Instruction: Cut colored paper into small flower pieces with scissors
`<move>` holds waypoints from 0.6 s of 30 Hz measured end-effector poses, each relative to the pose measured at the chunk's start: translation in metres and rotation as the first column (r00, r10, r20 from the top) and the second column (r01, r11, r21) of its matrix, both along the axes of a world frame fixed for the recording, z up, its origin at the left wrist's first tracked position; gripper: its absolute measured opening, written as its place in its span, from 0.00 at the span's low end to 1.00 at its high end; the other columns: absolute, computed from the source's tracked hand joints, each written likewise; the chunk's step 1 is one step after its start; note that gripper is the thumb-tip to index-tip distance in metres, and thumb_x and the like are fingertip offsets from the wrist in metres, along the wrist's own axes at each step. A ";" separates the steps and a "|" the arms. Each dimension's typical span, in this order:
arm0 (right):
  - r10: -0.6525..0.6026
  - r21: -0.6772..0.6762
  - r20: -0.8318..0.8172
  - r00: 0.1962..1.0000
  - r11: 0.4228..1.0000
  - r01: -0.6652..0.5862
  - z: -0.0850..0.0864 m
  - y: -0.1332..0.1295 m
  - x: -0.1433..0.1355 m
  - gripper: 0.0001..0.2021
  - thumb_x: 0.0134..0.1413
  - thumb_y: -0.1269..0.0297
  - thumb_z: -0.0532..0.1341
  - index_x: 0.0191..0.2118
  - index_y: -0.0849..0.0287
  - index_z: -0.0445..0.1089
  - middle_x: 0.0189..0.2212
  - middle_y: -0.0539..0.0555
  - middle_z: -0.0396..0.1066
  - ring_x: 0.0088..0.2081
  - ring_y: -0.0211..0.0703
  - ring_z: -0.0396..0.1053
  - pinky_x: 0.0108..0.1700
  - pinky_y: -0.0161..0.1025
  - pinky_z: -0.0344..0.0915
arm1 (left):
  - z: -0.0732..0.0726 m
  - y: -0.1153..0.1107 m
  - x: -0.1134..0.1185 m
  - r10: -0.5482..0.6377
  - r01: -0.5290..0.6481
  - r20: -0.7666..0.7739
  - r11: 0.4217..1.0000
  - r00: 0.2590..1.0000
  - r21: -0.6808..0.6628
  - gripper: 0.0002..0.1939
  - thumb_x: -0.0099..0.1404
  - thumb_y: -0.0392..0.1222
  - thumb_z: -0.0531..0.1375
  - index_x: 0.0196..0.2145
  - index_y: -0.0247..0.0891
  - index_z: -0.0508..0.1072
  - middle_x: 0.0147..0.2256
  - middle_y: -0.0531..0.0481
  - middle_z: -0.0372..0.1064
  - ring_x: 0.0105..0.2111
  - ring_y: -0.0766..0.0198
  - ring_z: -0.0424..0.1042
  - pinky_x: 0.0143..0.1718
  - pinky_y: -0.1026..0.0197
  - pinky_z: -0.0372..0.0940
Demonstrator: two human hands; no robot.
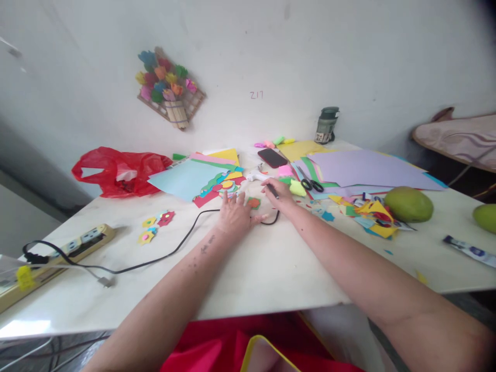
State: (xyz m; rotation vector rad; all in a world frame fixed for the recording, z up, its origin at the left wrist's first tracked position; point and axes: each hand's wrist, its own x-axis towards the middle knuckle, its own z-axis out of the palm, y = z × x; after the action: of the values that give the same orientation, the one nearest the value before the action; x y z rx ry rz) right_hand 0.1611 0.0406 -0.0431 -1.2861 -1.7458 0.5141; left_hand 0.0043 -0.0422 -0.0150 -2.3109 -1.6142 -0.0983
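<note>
My left hand [235, 214] lies on the table with its fingers spread. Beside its fingertips is a small green and orange paper piece [254, 202]. Between the fingers of my right hand [282, 195] is a dark pen [272, 190], slanted over the table near that piece. Just beyond the hands lies a white tool that looks like a glue gun [256, 174]. Layered paper cutouts [227, 185] lie past my left hand, and several small paper flowers [155, 226] sit farther left. Black scissors [312, 185] rest beyond my right hand.
A black cord [170, 253] crosses from the power strip [91, 236] toward my hands. Around the back are a red bag [120, 173], blue paper [186, 178], a phone [272, 158], purple sheets [372, 168] and a bottle [326, 125]. Paper scraps [374, 214] and a green fruit [408, 204] lie right.
</note>
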 end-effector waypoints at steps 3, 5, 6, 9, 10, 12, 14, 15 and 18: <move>0.009 -0.020 0.064 0.998 1.000 -0.008 0.004 -0.002 0.000 0.11 0.51 0.71 0.56 0.38 0.57 0.73 0.33 0.54 0.77 0.37 0.45 0.73 0.41 0.39 0.67 | 0.001 0.003 -0.003 -0.015 0.013 0.037 0.998 0.999 0.054 0.23 0.67 0.59 0.49 0.42 0.47 0.78 0.59 0.46 0.63 0.58 0.45 0.61 0.64 0.36 0.40; 0.008 -0.040 0.081 0.997 0.999 -0.004 0.005 -0.001 0.000 0.11 0.51 0.72 0.56 0.38 0.57 0.73 0.33 0.53 0.77 0.37 0.46 0.73 0.41 0.40 0.66 | 0.001 0.006 -0.005 -0.007 0.002 0.057 0.996 0.998 0.085 0.21 0.68 0.55 0.49 0.38 0.47 0.80 0.58 0.49 0.65 0.60 0.46 0.60 0.64 0.36 0.40; 0.003 -0.052 0.087 0.996 0.999 0.002 0.004 -0.001 0.000 0.11 0.50 0.72 0.57 0.38 0.56 0.73 0.32 0.53 0.77 0.37 0.46 0.73 0.41 0.40 0.66 | 0.001 0.007 -0.007 -0.006 0.001 0.061 0.996 0.998 0.094 0.20 0.68 0.53 0.49 0.37 0.47 0.80 0.58 0.49 0.65 0.60 0.46 0.59 0.64 0.36 0.40; -0.016 -0.073 0.107 0.994 0.997 0.024 0.005 0.000 0.000 0.12 0.49 0.72 0.57 0.38 0.55 0.74 0.33 0.52 0.77 0.37 0.46 0.73 0.41 0.39 0.66 | 0.000 0.008 -0.009 -0.022 0.015 0.056 0.993 0.998 0.116 0.20 0.68 0.48 0.48 0.35 0.46 0.81 0.56 0.50 0.67 0.61 0.47 0.58 0.65 0.36 0.40; -0.020 -0.077 0.115 0.993 0.997 0.029 0.006 0.000 0.000 0.12 0.50 0.72 0.57 0.38 0.55 0.74 0.33 0.53 0.77 0.37 0.46 0.73 0.41 0.39 0.66 | 0.000 0.008 -0.009 -0.028 0.022 0.052 0.992 0.998 0.121 0.20 0.68 0.47 0.48 0.35 0.46 0.81 0.56 0.50 0.68 0.60 0.47 0.59 0.65 0.36 0.41; -0.023 -0.085 0.140 0.990 0.996 0.035 0.008 -0.002 -0.001 0.12 0.50 0.72 0.57 0.39 0.56 0.74 0.34 0.53 0.77 0.38 0.46 0.72 0.41 0.39 0.65 | 0.000 0.008 -0.010 -0.032 0.025 0.054 0.992 0.998 0.121 0.20 0.68 0.46 0.49 0.35 0.47 0.81 0.54 0.50 0.69 0.60 0.47 0.60 0.65 0.35 0.41; -0.033 -0.093 0.173 0.984 0.994 0.050 0.009 -0.003 -0.001 0.12 0.51 0.71 0.57 0.40 0.56 0.74 0.35 0.54 0.77 0.38 0.47 0.72 0.40 0.39 0.65 | 0.000 0.008 -0.010 -0.032 0.025 0.066 0.993 0.997 0.115 0.19 0.68 0.45 0.49 0.35 0.46 0.81 0.53 0.50 0.70 0.59 0.47 0.61 0.65 0.36 0.41; -0.038 -0.093 0.192 0.981 0.994 0.056 0.010 -0.004 -0.001 0.12 0.51 0.70 0.57 0.41 0.56 0.74 0.35 0.54 0.77 0.38 0.47 0.72 0.39 0.39 0.65 | 0.000 0.008 -0.010 -0.036 0.028 0.071 0.993 0.997 0.115 0.19 0.68 0.46 0.49 0.34 0.46 0.81 0.53 0.50 0.71 0.59 0.48 0.61 0.65 0.36 0.42; -0.032 -0.044 0.237 0.971 0.998 0.044 0.008 -0.005 -0.002 0.12 0.52 0.68 0.57 0.42 0.57 0.75 0.35 0.55 0.77 0.37 0.47 0.73 0.36 0.39 0.64 | 0.000 0.008 -0.010 -0.062 0.051 0.082 0.991 0.995 0.124 0.19 0.68 0.46 0.49 0.33 0.45 0.81 0.50 0.50 0.73 0.58 0.48 0.63 0.65 0.36 0.42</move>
State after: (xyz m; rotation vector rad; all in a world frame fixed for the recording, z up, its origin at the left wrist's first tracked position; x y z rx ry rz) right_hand 0.1591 0.0354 -0.0346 -1.4614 -1.9089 0.3966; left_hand -0.0062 -0.0344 -0.0151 -2.2872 -1.5371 -0.3044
